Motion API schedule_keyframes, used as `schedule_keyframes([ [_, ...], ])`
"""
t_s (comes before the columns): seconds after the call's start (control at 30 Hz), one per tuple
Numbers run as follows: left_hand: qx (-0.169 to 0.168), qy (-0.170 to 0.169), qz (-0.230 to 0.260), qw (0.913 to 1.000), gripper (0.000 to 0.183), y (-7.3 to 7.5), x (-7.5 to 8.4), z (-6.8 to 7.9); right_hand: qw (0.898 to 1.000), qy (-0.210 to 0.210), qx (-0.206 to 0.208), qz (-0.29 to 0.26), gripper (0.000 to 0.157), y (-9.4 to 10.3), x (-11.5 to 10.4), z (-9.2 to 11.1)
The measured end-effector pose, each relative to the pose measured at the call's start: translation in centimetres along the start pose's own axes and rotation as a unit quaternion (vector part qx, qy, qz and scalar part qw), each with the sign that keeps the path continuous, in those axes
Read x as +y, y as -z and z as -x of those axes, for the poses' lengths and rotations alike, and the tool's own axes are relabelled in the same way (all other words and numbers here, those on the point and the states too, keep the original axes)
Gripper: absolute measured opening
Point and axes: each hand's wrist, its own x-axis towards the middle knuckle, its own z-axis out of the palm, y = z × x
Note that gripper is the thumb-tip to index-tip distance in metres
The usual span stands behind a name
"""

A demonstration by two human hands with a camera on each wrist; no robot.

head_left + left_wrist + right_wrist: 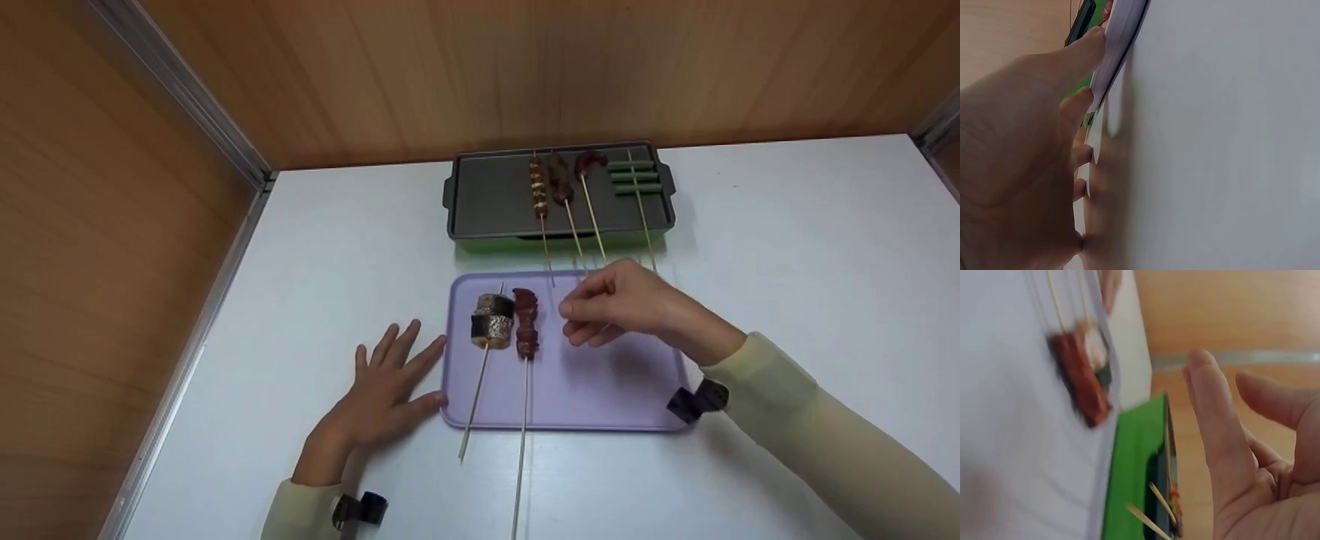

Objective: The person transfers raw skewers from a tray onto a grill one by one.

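Nearest me, the left hand (379, 397) spreads its fingers against the left edge of the purple tray (592, 401). The right hand (622, 307) hovers over the tray, thumb and fingers apart, a red skewer (526, 324) and a black-banded skewer (493, 322) just to its left; four skewers (561, 181) lie on the grill (491, 196) by the desk's far edge.

Left hand (1022, 152) against pale purple tray (1117, 39)

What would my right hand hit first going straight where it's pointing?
Probably the red skewer on the tray, just left of your right hand; depth is unclear, so it may pass above.
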Motion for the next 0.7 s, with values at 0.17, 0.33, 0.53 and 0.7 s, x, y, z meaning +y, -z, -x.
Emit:
schedule_keyframes([
  [0.17, -0.001, 0.006, 0.0, 1.0, 0.07, 0.1, 0.0, 0.1, 0.997, -0.009, -0.065, -0.03, 0.034, -3.0, 3.1, 1.2],
  [0.33, -0.001, 0.009, -0.004, 1.0, 0.07, 0.0, -0.1, 0.1, 0.995, -0.036, -0.066, -0.067, 0.03, -5.3, 5.8, 1.0],
  [0.53, -0.004, 0.01, -0.002, 0.9999, 0.071, -0.1, 0.0, 0.1, 0.99, -0.073, -0.062, -0.107, 0.025, -6.7, 7.1, 0.3],
  [0.7, 0.003, 0.006, -0.001, 1.0, 0.071, -0.1, 0.1, 0.0, 0.987, -0.087, -0.062, -0.119, 0.025, -7.2, 7.3, -0.4],
])
